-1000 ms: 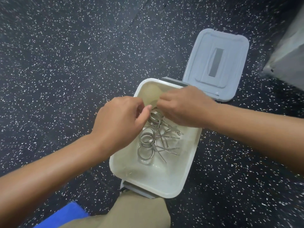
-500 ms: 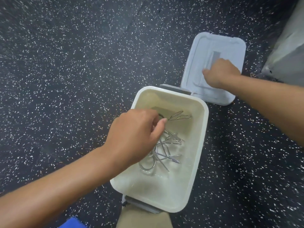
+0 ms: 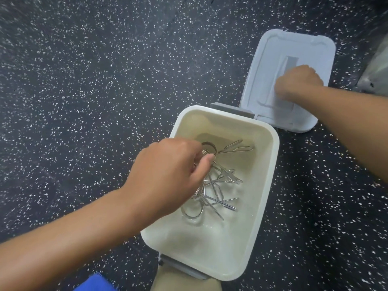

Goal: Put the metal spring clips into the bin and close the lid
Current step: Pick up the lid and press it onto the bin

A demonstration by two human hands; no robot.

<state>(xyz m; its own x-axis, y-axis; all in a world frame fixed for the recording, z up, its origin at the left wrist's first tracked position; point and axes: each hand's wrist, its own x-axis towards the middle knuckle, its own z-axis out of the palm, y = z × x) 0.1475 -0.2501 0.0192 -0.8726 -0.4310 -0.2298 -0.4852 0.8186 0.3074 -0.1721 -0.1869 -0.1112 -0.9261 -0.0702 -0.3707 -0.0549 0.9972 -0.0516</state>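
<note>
The white bin [image 3: 270, 164] stands open on the dark speckled floor. Several metal spring clips [image 3: 222, 185] lie tangled on its bottom. My left hand [image 3: 172, 173] reaches into the bin from the left, thumb and fingers pinched on the coil of one spring clip [image 3: 207, 147]. The pale grey lid [image 3: 294, 47] lies flat on the floor beyond the bin's far right corner, by a grey latch [image 3: 231, 109]. My right hand [image 3: 298, 80] rests on the lid with fingers curled at its handle recess; the fingertips are hidden.
A grey object [image 3: 375, 68] sits at the right edge near the lid. My khaki-clad knee [image 3: 184, 280] touches the bin's near end, with something blue [image 3: 94, 284] beside it. Speckled floor spreads to the left.
My right hand left the bin and moved up right onto the lid. My left hand stayed in the bin over the clips.
</note>
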